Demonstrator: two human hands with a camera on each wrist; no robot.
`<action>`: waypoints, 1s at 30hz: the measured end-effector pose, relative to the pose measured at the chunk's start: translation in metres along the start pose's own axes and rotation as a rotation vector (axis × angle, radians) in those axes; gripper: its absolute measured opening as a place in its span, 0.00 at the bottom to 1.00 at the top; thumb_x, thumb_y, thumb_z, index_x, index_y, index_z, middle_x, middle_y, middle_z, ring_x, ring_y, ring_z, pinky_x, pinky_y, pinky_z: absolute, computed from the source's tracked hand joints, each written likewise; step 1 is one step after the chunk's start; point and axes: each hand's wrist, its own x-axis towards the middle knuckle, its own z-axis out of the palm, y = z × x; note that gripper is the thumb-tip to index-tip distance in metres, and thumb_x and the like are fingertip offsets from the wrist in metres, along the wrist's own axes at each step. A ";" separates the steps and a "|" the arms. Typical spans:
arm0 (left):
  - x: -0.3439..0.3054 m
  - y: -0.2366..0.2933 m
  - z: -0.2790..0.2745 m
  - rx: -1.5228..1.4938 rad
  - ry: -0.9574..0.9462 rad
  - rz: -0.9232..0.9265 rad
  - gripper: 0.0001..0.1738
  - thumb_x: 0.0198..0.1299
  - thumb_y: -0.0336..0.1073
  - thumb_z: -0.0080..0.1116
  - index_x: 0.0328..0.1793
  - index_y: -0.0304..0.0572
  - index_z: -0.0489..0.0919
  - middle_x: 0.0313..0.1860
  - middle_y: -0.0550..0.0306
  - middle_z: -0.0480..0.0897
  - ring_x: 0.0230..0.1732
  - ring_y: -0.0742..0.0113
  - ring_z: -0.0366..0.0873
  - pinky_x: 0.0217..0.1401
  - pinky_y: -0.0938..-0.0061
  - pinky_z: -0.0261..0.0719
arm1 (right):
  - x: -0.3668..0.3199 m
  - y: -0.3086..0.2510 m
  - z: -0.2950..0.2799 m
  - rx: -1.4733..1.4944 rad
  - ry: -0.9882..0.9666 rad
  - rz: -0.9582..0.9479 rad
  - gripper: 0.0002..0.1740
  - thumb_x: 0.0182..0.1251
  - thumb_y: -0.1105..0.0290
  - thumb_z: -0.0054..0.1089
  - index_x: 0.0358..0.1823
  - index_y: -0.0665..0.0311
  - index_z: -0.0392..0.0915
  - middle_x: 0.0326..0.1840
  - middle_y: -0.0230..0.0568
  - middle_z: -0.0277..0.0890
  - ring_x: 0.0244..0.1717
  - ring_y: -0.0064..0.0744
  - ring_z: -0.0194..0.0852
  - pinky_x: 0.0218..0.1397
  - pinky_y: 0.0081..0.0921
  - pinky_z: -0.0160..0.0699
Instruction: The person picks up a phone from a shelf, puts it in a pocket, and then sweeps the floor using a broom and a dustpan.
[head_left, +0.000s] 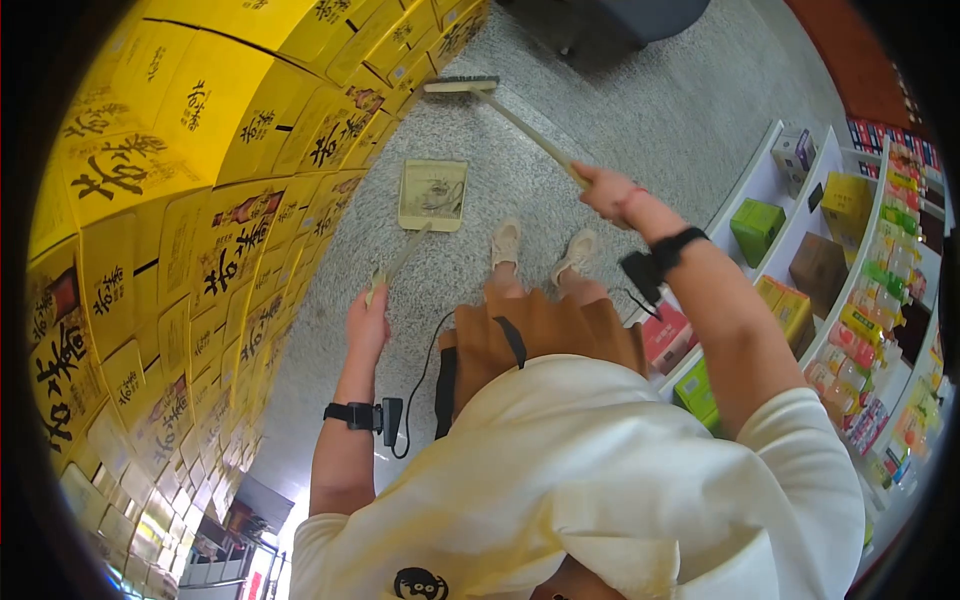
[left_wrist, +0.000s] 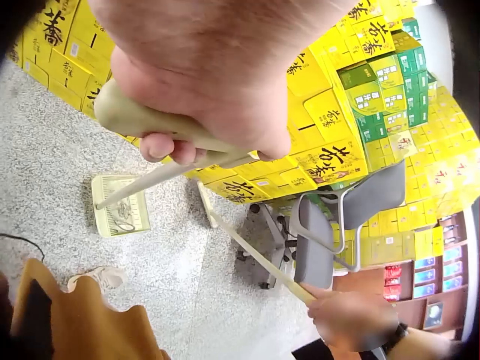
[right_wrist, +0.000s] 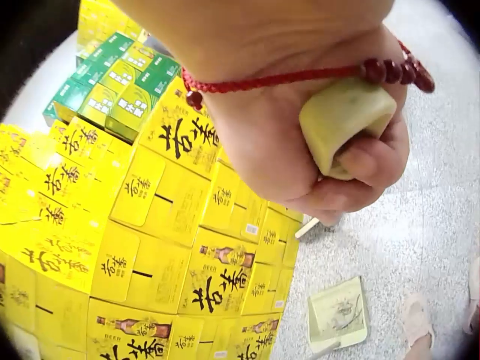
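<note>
My left hand grips the pale handle of a long-handled dustpan, which lies on the speckled floor near the stacked cartons. Dark bits of litter sit in the pan. In the head view my right hand holds the handle of a broom, its fingers wrapped round the upper end. The broom's head is on the floor beyond the dustpan, close against the cartons' base. The handle's hollow end shows in the right wrist view, with fingers curled round it.
A tall wall of yellow cartons runs along the left. White shelves with boxes and bottles line the right. A grey wheeled chair stands past the broom. My shoes are just right of the dustpan.
</note>
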 end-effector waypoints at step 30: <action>-0.045 0.009 0.039 0.391 -0.188 0.112 0.26 0.63 0.59 0.48 0.29 0.42 0.71 0.09 0.63 0.64 0.08 0.73 0.61 0.11 0.77 0.58 | -0.197 0.257 0.109 0.988 0.402 0.540 0.36 0.60 0.70 0.55 0.72 0.54 0.56 0.23 0.38 0.73 0.17 0.26 0.68 0.22 0.29 0.70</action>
